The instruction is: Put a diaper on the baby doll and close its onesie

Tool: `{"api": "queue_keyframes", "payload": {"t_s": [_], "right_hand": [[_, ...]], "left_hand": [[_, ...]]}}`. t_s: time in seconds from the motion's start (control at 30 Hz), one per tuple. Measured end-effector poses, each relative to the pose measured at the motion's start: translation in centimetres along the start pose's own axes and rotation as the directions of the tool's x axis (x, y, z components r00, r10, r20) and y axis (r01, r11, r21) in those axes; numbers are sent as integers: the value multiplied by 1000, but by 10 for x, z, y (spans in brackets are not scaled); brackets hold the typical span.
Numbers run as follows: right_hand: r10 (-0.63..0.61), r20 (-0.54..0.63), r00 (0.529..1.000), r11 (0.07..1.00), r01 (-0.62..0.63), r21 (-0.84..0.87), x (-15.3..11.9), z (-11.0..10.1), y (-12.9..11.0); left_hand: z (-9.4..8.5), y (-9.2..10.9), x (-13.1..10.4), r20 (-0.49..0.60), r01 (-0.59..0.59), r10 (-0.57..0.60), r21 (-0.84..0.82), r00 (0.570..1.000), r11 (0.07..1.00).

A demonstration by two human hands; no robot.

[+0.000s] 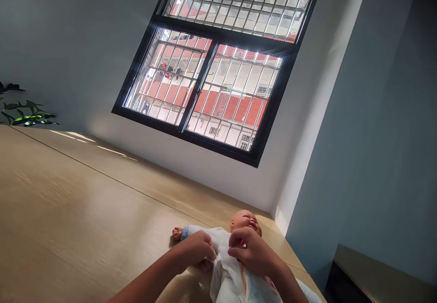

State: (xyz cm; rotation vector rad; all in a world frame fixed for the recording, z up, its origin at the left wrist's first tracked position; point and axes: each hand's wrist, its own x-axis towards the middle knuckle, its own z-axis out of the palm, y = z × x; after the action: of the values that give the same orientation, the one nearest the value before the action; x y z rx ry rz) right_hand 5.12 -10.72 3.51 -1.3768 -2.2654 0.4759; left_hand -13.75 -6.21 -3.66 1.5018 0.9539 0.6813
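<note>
A baby doll (244, 222) lies on its back on the wooden table (75, 212), head toward the far wall, one small arm stretched out to the left. It wears a white garment (223, 275) with a blue cuff, open down the front. My left hand (196, 249) pinches the garment's left front edge at the doll's chest. My right hand (251, 251) grips the right front edge just below the doll's chin. The two hands nearly touch each other.
A large black-framed barred window (218, 66) fills the far wall. Green plant leaves (23, 112) show at the left edge behind the table. A dark cabinet top (378, 275) sits low at the right, past the table's edge.
</note>
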Motion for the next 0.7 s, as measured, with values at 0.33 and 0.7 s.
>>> {"api": "queue_keyframes", "payload": {"t_s": [0.33,0.7], "right_hand": [[-221,-18,975,967,216,-137,-2,34,5],[-70,60,996,958,83,-274,0,38,12]], "left_hand": [[0,5,-6,-47,66,-79,-232,996,970],[4,-4,2,-27,61,-77,-376,997,925]]}}
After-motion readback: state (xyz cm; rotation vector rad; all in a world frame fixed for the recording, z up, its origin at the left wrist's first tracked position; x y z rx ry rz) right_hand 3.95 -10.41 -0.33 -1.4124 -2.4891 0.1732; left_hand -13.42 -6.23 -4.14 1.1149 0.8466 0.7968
